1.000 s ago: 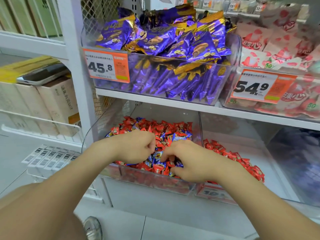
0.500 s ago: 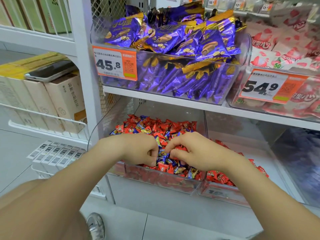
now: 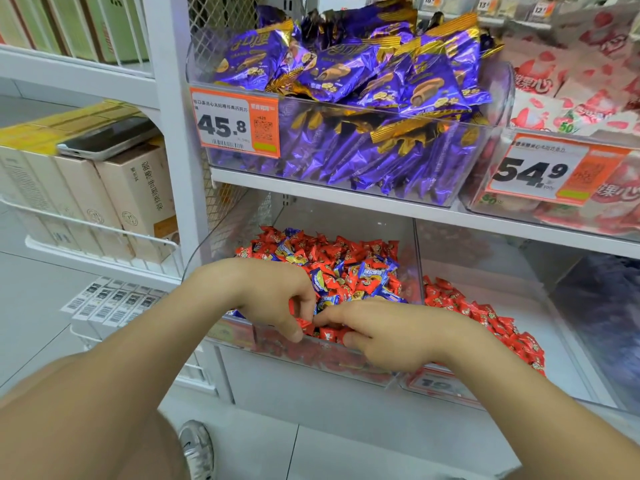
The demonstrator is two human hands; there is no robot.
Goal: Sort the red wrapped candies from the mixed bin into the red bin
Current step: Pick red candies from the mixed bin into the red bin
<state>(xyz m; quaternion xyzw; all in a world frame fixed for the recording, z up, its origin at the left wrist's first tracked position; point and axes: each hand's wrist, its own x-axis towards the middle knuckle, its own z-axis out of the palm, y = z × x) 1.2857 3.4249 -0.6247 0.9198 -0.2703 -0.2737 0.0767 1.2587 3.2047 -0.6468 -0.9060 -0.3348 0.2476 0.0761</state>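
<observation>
The clear mixed bin [image 3: 221, 244] on the lower shelf holds a heap of red wrapped candies [image 3: 349, 247] mixed with blue ones [image 3: 369, 273]. Both hands are at its front edge. My left hand [image 3: 270, 296] has its fingers curled round red wrapped candies, one showing at its fingertips [image 3: 304, 322]. My right hand [image 3: 391, 334] has curled fingers dug into the candies beside it; what it holds is hidden. The clear bin to the right, the red bin [image 3: 554, 341], holds only red candies [image 3: 485, 317] along its left side.
Above is a bin of purple snack packs [image 3: 346, 81] with a 45.8 price tag [image 3: 235, 126], and a bin of pink-white packs [image 3: 588, 81] tagged 54.9. Boxes [image 3: 114, 199] fill the left rack, a phone [image 3: 104, 140] lying on top. A shoe [image 3: 195, 448] shows on the floor.
Both hands have slid toward the front edge of the mixed bin and stay close together. A red candy now shows at my left fingertips.
</observation>
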